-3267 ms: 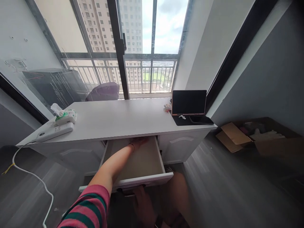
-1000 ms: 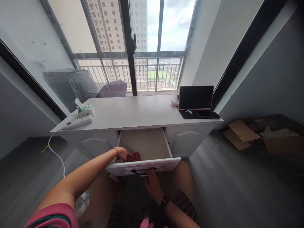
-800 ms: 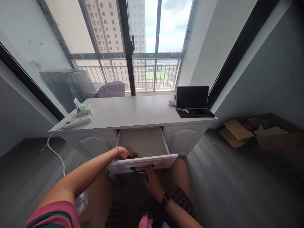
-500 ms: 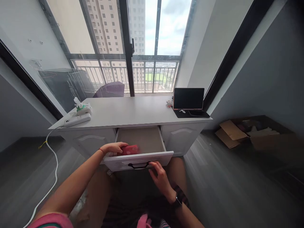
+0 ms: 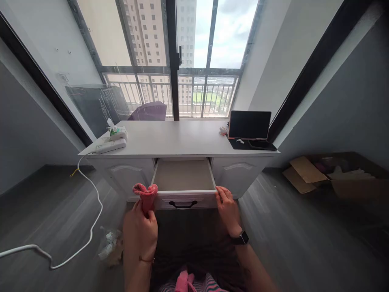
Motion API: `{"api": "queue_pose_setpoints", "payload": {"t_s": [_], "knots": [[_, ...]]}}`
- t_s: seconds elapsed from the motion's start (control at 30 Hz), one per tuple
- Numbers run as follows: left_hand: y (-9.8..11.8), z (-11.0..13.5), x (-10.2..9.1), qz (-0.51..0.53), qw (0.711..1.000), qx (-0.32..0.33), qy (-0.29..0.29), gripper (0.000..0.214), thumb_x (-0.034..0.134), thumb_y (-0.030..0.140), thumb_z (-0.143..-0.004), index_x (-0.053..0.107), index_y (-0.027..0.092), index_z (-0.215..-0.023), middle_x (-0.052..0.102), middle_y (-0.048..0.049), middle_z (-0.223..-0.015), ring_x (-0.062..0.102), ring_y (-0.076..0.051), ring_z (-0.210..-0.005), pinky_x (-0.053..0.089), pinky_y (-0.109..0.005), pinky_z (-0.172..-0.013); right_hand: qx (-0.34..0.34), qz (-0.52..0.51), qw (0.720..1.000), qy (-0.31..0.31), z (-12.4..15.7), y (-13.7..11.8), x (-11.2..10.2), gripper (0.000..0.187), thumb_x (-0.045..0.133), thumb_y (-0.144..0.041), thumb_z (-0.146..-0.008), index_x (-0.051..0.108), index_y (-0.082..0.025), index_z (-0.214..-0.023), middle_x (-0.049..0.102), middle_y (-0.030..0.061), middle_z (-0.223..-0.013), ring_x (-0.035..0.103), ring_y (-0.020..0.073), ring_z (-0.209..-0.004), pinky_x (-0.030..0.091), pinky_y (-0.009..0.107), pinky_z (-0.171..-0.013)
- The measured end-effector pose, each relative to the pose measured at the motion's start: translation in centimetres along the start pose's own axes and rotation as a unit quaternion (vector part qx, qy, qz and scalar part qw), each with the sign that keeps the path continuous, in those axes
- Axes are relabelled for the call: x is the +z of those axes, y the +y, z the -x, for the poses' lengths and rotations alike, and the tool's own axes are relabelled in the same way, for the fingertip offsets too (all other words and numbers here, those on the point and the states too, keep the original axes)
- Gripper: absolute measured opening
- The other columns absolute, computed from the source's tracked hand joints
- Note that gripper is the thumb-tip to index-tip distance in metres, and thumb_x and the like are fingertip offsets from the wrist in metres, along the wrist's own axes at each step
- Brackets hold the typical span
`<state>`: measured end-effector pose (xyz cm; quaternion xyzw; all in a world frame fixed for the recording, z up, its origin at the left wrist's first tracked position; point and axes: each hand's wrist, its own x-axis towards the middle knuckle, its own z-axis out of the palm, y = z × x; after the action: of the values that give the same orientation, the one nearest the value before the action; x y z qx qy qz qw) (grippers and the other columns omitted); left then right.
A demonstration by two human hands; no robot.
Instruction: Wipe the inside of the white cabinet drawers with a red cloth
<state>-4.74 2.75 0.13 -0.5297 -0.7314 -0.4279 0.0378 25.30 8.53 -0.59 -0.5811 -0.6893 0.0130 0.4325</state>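
My left hand is closed around the lower part of a bunched red cloth. The cloth stands up out of the fist, beside the left front corner of the pulled-out drawer. Its looped texture looks like towelling. At the drawer's right front corner, my right hand grips the edge with its fingers and thumb. A black handle sits on the drawer front between the two hands. The drawer's bottom shows bare.
On the white desk stand a tissue pack and a power strip at left, a tablet at right. A white cable crosses the floor. An open cardboard box lies right, a plastic bag lower left.
My left hand has lifted the red cloth out of the drawer and brought it to the left front corner. My right hand has moved from the handle to the right corner.
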Motion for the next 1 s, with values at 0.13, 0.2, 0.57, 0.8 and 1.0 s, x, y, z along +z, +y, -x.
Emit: {"api": "queue_pose_setpoints", "payload": {"t_s": [0.13,0.2,0.57,0.8,1.0], "knots": [[0.8,1.8,4.8,0.055,0.997,-0.004,0.059,0.053,0.046,0.023,-0.090,0.037,0.016,-0.142,0.034,-0.0217,-0.141,0.036,-0.034,-0.136,0.036,-0.052,-0.110,0.011,-0.027,1.000,-0.011,-0.1,0.1,-0.3,0.039,0.037,-0.039,-0.100,0.065,-0.023,-0.120,0.066,0.0098,-0.114,0.061,0.0229,-0.108,0.052,0.043,-0.095],[1.5,2.5,6.4,0.058,0.997,0.000,0.056,0.057,0.049,0.026,-0.090,0.034,0.017,-0.145,0.031,-0.0214,-0.141,0.035,-0.035,-0.135,0.036,-0.054,-0.109,0.016,-0.042,0.999,-0.021,-0.1,0.3,-0.4,0.040,0.037,-0.041,-0.100,0.065,-0.022,-0.121,0.067,0.0093,-0.115,0.061,0.0222,-0.107,0.052,0.041,-0.095],[6.3,6.3,11.4,0.010,0.978,0.195,-0.066,0.037,0.048,0.022,-0.093,0.064,0.029,-0.126,0.051,-0.0146,-0.125,0.048,-0.031,-0.121,0.046,-0.052,-0.102,0.064,-0.115,0.989,-0.061,-0.6,1.8,-1.3,0.045,0.028,-0.040,-0.102,0.068,-0.024,-0.116,0.069,0.0057,-0.120,0.063,0.0175,-0.112,0.050,0.033,-0.097],[7.3,8.2,16.4,-0.029,0.888,0.437,-0.144,0.042,0.051,0.017,-0.093,0.061,0.035,-0.129,0.067,-0.0084,-0.121,0.060,-0.025,-0.112,0.051,-0.040,-0.088,0.108,-0.151,0.977,-0.108,-1.1,2.4,-2.0,0.053,0.020,-0.044,-0.103,0.069,-0.029,-0.114,0.071,0.0016,-0.115,0.065,0.0180,-0.106,0.052,0.031,-0.090],[3.6,8.7,19.5,-0.065,0.805,0.537,-0.242,0.036,0.050,0.020,-0.094,0.061,0.025,-0.128,0.064,-0.0059,-0.132,0.057,-0.021,-0.119,0.048,-0.036,-0.085,0.110,-0.153,0.977,-0.100,-1.7,1.0,-2.8,0.055,0.022,-0.046,-0.102,0.072,-0.026,-0.110,0.072,0.0041,-0.112,0.064,0.0194,-0.106,0.049,0.032,-0.094]]}}
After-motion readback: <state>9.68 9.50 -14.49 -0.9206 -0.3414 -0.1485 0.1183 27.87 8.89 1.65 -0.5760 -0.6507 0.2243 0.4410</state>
